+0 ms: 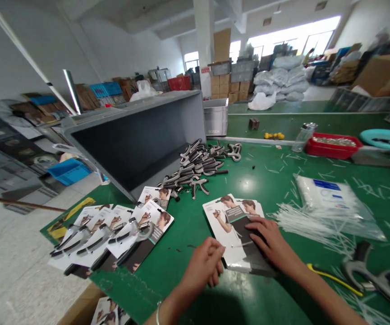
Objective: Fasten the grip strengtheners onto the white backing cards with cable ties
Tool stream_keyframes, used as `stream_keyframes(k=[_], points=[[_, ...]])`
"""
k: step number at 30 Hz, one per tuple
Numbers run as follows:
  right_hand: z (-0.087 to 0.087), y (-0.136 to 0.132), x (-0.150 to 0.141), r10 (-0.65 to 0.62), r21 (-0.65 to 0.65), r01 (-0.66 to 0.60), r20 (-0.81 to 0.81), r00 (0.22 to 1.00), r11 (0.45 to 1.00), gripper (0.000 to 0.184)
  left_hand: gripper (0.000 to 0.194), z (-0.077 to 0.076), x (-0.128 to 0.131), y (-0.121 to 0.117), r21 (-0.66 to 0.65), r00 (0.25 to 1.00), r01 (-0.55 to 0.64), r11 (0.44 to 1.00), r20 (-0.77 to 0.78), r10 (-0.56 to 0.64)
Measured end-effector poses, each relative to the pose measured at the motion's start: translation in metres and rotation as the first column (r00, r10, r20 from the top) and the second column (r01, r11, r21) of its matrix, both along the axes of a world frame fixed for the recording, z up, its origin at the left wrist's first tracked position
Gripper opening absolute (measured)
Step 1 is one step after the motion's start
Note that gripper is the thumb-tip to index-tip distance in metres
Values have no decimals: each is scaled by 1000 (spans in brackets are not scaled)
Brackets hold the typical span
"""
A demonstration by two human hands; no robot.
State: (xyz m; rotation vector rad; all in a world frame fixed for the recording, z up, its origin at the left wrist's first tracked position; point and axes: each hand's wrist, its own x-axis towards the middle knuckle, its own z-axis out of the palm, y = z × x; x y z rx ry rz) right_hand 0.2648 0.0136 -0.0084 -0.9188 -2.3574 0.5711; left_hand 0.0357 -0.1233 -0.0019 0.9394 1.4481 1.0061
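Note:
My left hand [204, 264] is bunched at the left edge of a printed backing card [230, 230], its fingertips pinched against the card. My right hand [268, 237] lies flat on the card's dark lower panel, fingers spread. The card sits on the green work mat [188, 253], on top of what may be more cards. A heap of grey-and-black hand grip exercisers [195, 169] lies farther ahead. Several carded exercisers [110, 237] overlap to my left. Loose white cable ties [305, 223] and their plastic bag [326, 194] lie to my right.
A large grey bin [134, 135] lies tilted at the mat's far left. Beyond stand a metal crate [215, 117], a red tray [332, 146] and a teal tray [384, 139]. A yellow-handled tool [333, 279] and more grip exercisers [373, 275] lie at lower right.

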Motion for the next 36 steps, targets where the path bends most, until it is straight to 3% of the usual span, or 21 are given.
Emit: stream_keyframes(k=[1, 3, 5, 7, 10, 13, 15, 18, 20, 22, 24, 25, 28, 30, 31, 32, 34, 35, 36], points=[[-6, -8, -2, -24, 21, 24, 8, 1000, 1000, 22, 38, 5, -12, 5, 30, 997, 25, 999, -69, -23], [-11, -21, -7, -87, 63, 85, 25, 996, 994, 24, 34, 14, -44, 27, 133, 965, -19, 991, -257, 53], [-10, -31, -10, -139, 117, 132, 57, 989, 984, 28, 28, 20, -77, 64, 209, 863, -111, 972, -464, 198], [-7, -42, -11, -189, 179, 169, 103, 977, 969, 31, 21, 22, -101, 104, 174, 742, -228, 958, -606, 287], [-6, -61, -8, -257, 248, 215, 151, 955, 945, 36, 21, 23, -113, 155, 147, 714, -302, 942, -620, 326], [-11, -77, 7, -296, 260, 251, 153, 943, 932, 38, 12, 26, -113, 178, 132, 762, -314, 940, -556, 332], [-11, -79, 20, -268, 187, 244, 119, 956, 952, 35, 12, 30, -111, 177, 110, 820, -294, 950, -482, 309], [6, -66, 35, -218, -83, 214, -32, 975, 973, 26, 23, 40, -100, 150, 93, 912, -227, 970, -330, 245], [26, -51, 32, -237, -328, 182, -136, 962, 927, 27, 32, 48, -78, 121, 134, 972, -161, 978, -150, 180], [49, -35, 18, -220, -548, 80, -194, 956, 832, 33, 35, 55, -44, 90, 216, 984, -80, 973, 171, 43], [68, -24, -2, -116, -647, -73, -244, 963, 759, 38, 35, 59, -4, 66, 240, 950, 18, 971, 298, -91], [75, -20, -11, -55, -642, -137, -270, 961, 754, 38, 37, 61, 14, 58, 231, 942, 60, 971, 308, -132], [83, -15, -22, 47, -529, -210, -305, 951, 822, 34, 33, 64, 47, 49, 267, 966, 161, 950, 154, -207], [80, -13, -11, 19, -475, -154, -276, 961, 867, 33, 24, 65, 43, 50, 307, 956, 294, 905, -93, -278], [78, -12, -1, -12, -460, -103, -240, 971, 882, 34, 23, 63, 34, 51, 311, 939, 317, 896, -236, -250], [76, -10, 10, -42, -444, -48, -191, 981, 895, 35, 23, 59, 23, 53, 314, 917, 278, 908, -368, -154], [71, -6, 31, -100, -392, 63, -73, 992, 918, 38, 26, 43, -5, 57, 361, 828, 8, 932, -526, 197], [69, -4, 38, -115, -365, 103, -12, 993, 925, 39, 32, 31, -18, 60, 364, 779, -134, 922, -536, 325], [68, -1, 41, -118, -341, 125, 42, 992, 932, 40, 39, 18, -28, 64, 326, 779, -223, 919, -507, 368]])
